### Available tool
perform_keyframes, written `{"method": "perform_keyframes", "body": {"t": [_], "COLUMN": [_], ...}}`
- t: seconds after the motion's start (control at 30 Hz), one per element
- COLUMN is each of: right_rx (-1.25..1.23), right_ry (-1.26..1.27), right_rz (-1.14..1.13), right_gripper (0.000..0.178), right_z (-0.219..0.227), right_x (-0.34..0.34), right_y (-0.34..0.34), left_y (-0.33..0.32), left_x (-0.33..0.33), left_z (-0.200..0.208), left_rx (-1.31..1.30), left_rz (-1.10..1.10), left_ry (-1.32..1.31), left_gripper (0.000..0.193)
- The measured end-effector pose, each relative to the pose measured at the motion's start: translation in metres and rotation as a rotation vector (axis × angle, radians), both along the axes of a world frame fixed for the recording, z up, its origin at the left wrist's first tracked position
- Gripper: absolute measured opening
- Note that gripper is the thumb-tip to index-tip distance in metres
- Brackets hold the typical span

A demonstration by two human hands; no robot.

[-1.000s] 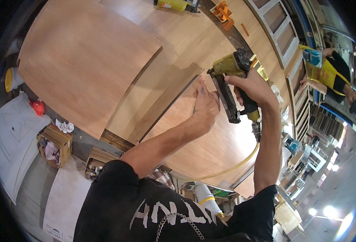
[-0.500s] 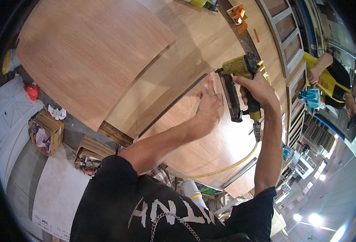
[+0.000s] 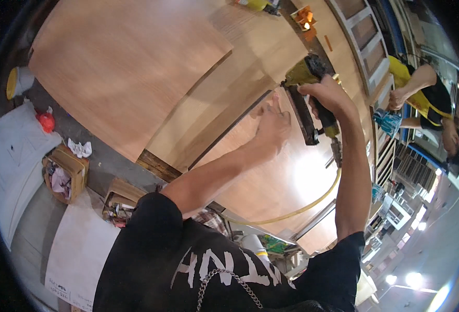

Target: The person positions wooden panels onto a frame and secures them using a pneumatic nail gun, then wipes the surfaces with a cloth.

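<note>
My right hand (image 3: pixel 335 100) is wrapped round the grip of a yellow and black air nail gun (image 3: pixel 298 73). Its nose points left, close to the upper end of a dark-edged strip (image 3: pixel 228 130) along the border of a reddish wood panel (image 3: pixel 229 174). On that panel, just left of the gun's magazine, rests my left hand (image 3: pixel 274 129). Its index finger stretches toward the strip's end; the fingers are partly blurred and hold nothing visible. A yellow air hose (image 3: pixel 297 218) curves away below the gun.
A large wood sheet (image 3: pixel 130 67) lies at the upper left. Orange pieces (image 3: pixel 305 23) and another yellow tool (image 3: pixel 258 5) are at the far side. Framed panels (image 3: pixel 362 36) stand right, near a co-worker (image 3: pixel 421 88) with a teal tool. Cardboard boxes (image 3: pixel 73 166) sit at lower left.
The head view has shifted slightly. My right hand and the nail gun have moved a little away from me. The left hand stays by the strip's end, its fingers shifting slightly. The co-worker's arm has moved.
</note>
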State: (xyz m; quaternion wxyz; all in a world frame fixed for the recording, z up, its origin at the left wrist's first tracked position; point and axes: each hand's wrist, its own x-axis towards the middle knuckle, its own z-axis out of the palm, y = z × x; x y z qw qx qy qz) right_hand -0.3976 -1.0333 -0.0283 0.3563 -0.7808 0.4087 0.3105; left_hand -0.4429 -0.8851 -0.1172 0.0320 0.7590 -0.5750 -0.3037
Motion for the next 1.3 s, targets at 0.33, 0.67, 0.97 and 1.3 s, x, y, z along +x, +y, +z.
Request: {"method": "perform_keyframes", "body": {"t": [0.33, 0.67, 0.97, 1.3], "right_rx": [0.1, -0.07, -1.199, -1.245], "right_ry": [-0.366, -1.528, 0.029, -0.283], "right_rz": [-0.699, -1.549, -1.282, -0.904], "right_gripper": [0.022, 0.038, 0.044, 0.048], "right_z": [0.028, -0.007, -0.08, -0.134], "right_x": [-0.314, -0.708, -0.826, -0.749], "right_y": [0.09, 0.194, 0.036, 0.11], "left_y": [0.194, 0.228, 0.23, 0.313], "left_x": [-0.042, -0.106, -0.214, -0.15], "left_z": [-0.008, -0.018, 0.019, -0.03], "left_rx": [-0.29, -0.545, -0.371, -0.565], "left_rz": [0.828, 0.779, 0.82, 1.022], "left_ry": [0.699, 0.563, 0.638, 0.457], "left_gripper": [0.02, 0.033, 0.036, 0.038]}}
